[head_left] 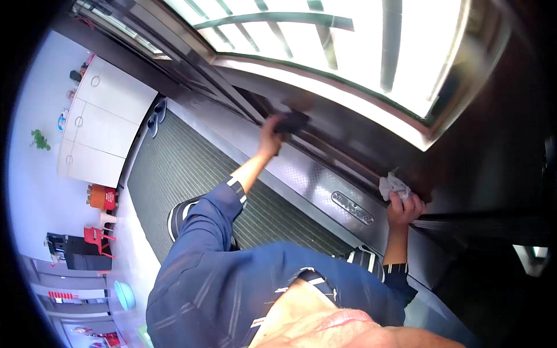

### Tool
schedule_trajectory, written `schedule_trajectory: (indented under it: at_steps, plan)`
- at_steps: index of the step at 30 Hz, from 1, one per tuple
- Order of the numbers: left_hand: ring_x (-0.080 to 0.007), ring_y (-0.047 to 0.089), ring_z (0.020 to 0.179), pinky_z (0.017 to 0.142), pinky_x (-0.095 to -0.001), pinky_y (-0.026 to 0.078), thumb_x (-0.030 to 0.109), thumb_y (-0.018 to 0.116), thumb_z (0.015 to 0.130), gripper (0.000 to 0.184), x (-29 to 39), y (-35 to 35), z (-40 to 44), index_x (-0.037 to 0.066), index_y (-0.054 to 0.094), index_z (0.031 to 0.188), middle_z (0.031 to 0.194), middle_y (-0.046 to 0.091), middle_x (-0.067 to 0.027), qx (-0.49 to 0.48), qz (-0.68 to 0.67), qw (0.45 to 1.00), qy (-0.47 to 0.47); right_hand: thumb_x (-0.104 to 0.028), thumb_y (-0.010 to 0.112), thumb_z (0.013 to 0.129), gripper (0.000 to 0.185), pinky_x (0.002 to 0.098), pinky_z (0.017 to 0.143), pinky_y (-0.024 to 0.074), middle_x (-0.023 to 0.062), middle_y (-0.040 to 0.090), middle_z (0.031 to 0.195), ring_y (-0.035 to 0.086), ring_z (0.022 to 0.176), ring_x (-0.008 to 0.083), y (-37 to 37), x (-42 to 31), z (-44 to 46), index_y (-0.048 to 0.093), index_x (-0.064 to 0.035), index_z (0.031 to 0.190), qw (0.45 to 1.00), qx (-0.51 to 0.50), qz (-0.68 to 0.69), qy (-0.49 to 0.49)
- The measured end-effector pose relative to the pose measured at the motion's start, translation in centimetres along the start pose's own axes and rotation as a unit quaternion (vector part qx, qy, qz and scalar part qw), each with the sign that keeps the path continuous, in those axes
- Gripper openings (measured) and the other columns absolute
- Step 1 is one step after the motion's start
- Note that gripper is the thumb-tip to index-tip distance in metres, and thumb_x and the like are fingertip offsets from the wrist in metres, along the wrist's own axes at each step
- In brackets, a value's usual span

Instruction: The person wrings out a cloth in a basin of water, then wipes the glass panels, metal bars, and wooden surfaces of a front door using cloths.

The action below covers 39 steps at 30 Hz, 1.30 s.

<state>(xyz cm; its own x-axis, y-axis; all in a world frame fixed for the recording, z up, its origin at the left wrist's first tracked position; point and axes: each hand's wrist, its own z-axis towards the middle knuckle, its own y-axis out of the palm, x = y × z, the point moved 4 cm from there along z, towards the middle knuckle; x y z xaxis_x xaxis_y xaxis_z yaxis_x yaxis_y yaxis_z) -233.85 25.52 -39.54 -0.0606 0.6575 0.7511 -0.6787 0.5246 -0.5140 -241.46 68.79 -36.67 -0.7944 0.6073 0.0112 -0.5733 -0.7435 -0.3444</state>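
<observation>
My left hand [270, 139] is closed on a dark cloth [292, 122], held against the lower part of a dark, glossy door [348, 136]. The cloth is somewhat blurred and its edges are hard to make out. Farther right, my right hand [405, 209] grips a crumpled white cloth [394, 187] at the door's bottom edge. Its fingertips press near the dark surface. Below both hands runs a shiny metal threshold [301, 174] with a raised oval plate [352, 207].
A ribbed dark mat [191, 168] lies under my feet, with slippers [155, 118] at its far end. Above the hands is a bright barred window [325, 40]. To the left stand a white cabinet [101, 119], a red chair [98, 239] and a blue basin [124, 295].
</observation>
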Motion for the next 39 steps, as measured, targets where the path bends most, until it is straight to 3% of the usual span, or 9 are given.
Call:
schedule_trajectory:
  at_steps: [2,6,11,16,19,23,25,27,39]
  plan:
    - [-0.0277,0.058,0.096,0.087,-0.0369,0.045,-0.008,0.056,0.068,0.043,-11.8,-4.0,3.0,0.005,0.056,0.109,0.103,0.06,-0.0133,0.125,-0.106,0.974,-0.158,-0.007,0.061,0.078,0.02,0.042,0.081,0.0394,0.0039,0.051,0.097,0.05,0.097,0.0268,0.9,0.6,-5.1,0.059,-0.02,0.093,0.997,-0.063,-0.018,0.043]
    - [-0.0271,0.057,0.093,0.088,-0.0366,0.044,-0.003,0.054,0.073,0.039,-13.9,-8.5,5.5,0.0,0.05,0.112,0.1,0.06,-0.0136,0.275,-0.042,0.954,-0.109,-0.004,0.063,0.072,0.033,0.0441,0.091,0.036,0.0089,0.051,0.109,0.047,0.103,0.0301,-3.9,3.3,-14.9,0.057,-0.0111,0.104,0.915,-0.225,0.006,0.335]
    - [-0.0266,0.055,0.096,0.089,-0.0376,0.043,0.009,0.057,0.079,0.034,-17.7,0.3,3.3,-0.004,0.051,0.11,0.104,0.058,-0.0168,0.142,-0.027,0.987,-0.076,-0.006,0.058,0.078,0.051,0.0385,0.104,0.0295,0.0161,0.046,0.128,0.042,0.12,0.0301,-17.1,7.9,-11.6,0.044,0.0012,0.126,0.805,0.004,-0.148,0.574]
    - [-0.0252,0.053,0.099,0.089,-0.0384,0.042,0.01,0.057,0.082,0.039,-15.6,4.0,1.3,-0.005,0.045,0.116,0.108,0.056,-0.0165,0.036,-0.185,0.976,-0.108,-0.008,0.06,0.081,0.051,0.0333,0.09,0.0429,0.0148,0.051,0.12,0.054,0.103,0.023,-24.8,17.5,-4.2,0.039,0.0026,0.127,0.82,0.266,-0.148,0.485]
    - [-0.0244,0.052,0.1,0.09,-0.0364,0.041,0.007,0.058,0.081,0.043,-15.1,2.4,1.3,-0.003,0.042,0.119,0.111,0.056,-0.0157,-0.009,-0.256,0.958,-0.13,-0.006,0.058,0.081,0.052,0.0364,0.094,0.0401,0.0208,0.051,0.121,0.052,0.108,0.029,-26.3,21.7,-3.6,0.038,0.006,0.127,0.808,0.18,-0.319,0.462]
    - [-0.0213,0.051,0.099,0.09,-0.0329,0.04,0.002,0.059,0.079,0.046,-8.2,3.6,-1.1,-0.002,0.041,0.121,0.111,0.055,-0.0127,-0.066,-0.147,0.981,-0.103,-0.002,0.053,0.08,0.053,0.0397,0.102,0.0317,0.0269,0.046,0.125,0.044,0.117,0.0387,-18.0,21.4,-6.4,0.036,0.0064,0.129,0.815,0.286,-0.277,0.42]
    - [-0.0206,0.051,0.1,0.09,-0.0317,0.04,0.001,0.058,0.079,0.047,-3.5,6.8,-3.9,-0.002,0.04,0.122,0.111,0.055,-0.0124,-0.109,-0.153,0.977,-0.102,0.002,0.05,0.077,0.052,0.0404,0.104,0.0301,0.0263,0.046,0.126,0.044,0.118,0.0402,-17.4,21.8,-12.9,0.039,0.006,0.127,0.82,0.279,-0.267,0.423]
    - [-0.0201,0.052,0.1,0.09,-0.0314,0.04,-0.001,0.057,0.08,0.047,-2.2,7.8,-4.5,-0.001,0.039,0.123,0.111,0.054,-0.0123,-0.102,-0.168,0.973,-0.123,0.002,0.051,0.074,0.051,0.0418,0.103,0.0311,0.0252,0.046,0.127,0.043,0.119,0.0405,-14.5,20.4,-19.7,0.043,0.0044,0.124,0.811,0.051,-0.315,0.491]
    - [-0.0183,0.053,0.1,0.089,-0.0303,0.041,-0.002,0.058,0.079,0.046,-1.3,8.9,-4.4,0.001,0.042,0.122,0.111,0.054,-0.0092,-0.15,-0.204,0.956,-0.15,-0.012,0.065,0.078,0.037,0.0363,0.081,0.0436,0.0128,0.055,0.095,0.054,0.09,0.0272,-3.9,10.0,-18.5,0.045,-0.0039,0.107,0.778,0.067,-0.168,0.602]
